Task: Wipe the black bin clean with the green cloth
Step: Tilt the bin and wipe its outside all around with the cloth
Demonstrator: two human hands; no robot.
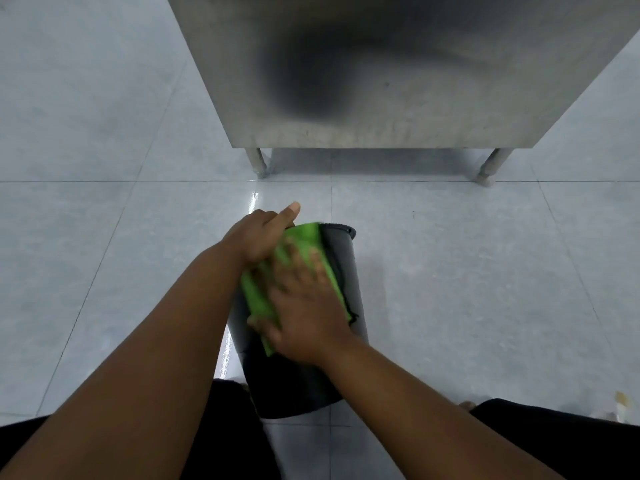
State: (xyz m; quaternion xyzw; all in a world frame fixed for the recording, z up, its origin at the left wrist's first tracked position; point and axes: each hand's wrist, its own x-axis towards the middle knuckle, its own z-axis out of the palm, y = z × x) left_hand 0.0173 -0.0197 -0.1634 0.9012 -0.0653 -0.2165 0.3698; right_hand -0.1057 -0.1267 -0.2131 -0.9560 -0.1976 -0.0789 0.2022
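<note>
Wiping: green cloth (304, 237) pressed onto the black bin (346, 271).
Black bin: lying on its side on the tiled floor (104, 237), in front of the steel cabinet (381, 81), its far end toward the cabinet.
Right hand (304, 306): flat on the cloth atop the bin, fingers spread, blurred.
Left hand (259, 233): curled over the bin's far left edge, gripping it beside the cloth, thumb raised.

A commercial kitchen or similar utility room is suggested. A brushed stainless-steel cabinet (398, 71), raised on short tubular metal legs (257, 163), is seen standing on a floor of large, glossy pale-grey tiles (104, 133) divided by thin grout lines.
</note>
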